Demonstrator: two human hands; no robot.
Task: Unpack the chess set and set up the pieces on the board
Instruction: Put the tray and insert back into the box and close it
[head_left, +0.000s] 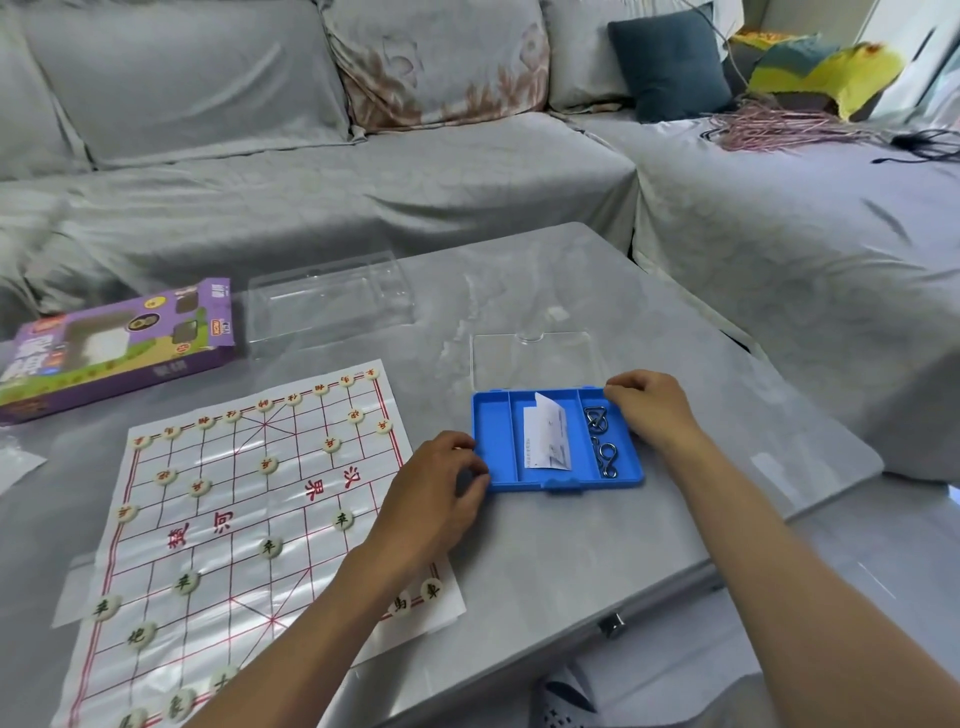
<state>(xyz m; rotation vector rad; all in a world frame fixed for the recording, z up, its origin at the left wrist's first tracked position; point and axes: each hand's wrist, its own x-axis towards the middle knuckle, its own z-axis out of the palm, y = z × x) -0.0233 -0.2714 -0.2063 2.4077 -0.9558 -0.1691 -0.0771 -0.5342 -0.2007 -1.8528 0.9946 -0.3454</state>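
Your left hand (441, 483) and right hand (649, 410) grip the blue tray (498, 441) by its edges. Your paper board (249, 519), pieces set out, lies at nine o'clock from that grip.

Between your hands sits a blue tray (558, 480) holding metal ring puzzles (602, 441) and a folded leaflet (543, 439); beyond them, a grey sofa (363, 171) with a teal cushion (667, 65)

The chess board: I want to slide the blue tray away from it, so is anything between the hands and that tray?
Nothing visible. The left hand touches the blue tray at its left edge and the right hand at its far right corner, beside the chess board.
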